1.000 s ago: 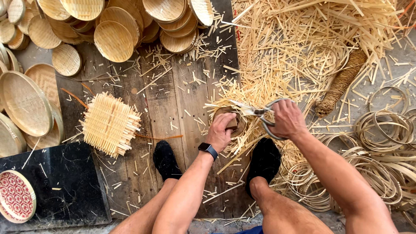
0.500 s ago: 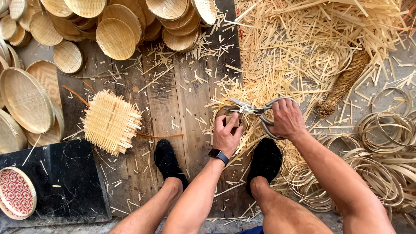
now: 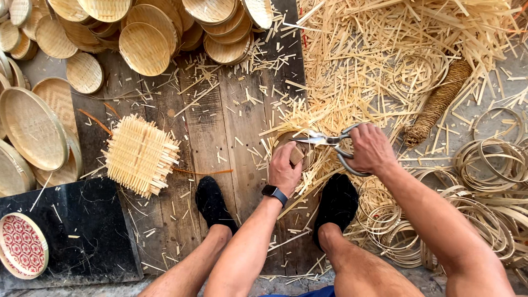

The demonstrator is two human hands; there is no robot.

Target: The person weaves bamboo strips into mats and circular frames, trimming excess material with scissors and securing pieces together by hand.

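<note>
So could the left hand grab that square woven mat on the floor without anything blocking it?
Probably yes, once it lets go. The left hand is holding a small round basket, and the square woven mat lies to its left with only bare planks and loose slivers between them.

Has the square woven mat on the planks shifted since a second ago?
No. The square woven mat lies in the same spot on the wooden planks, left of the black-socked left foot.

Both forearms reached forward between the bent knees. The left hand [image 3: 285, 168] curled closed, thumb up, its wrist turned inward. The right hand [image 3: 371, 148] made a fist, knuckles up, level with the left.
</note>
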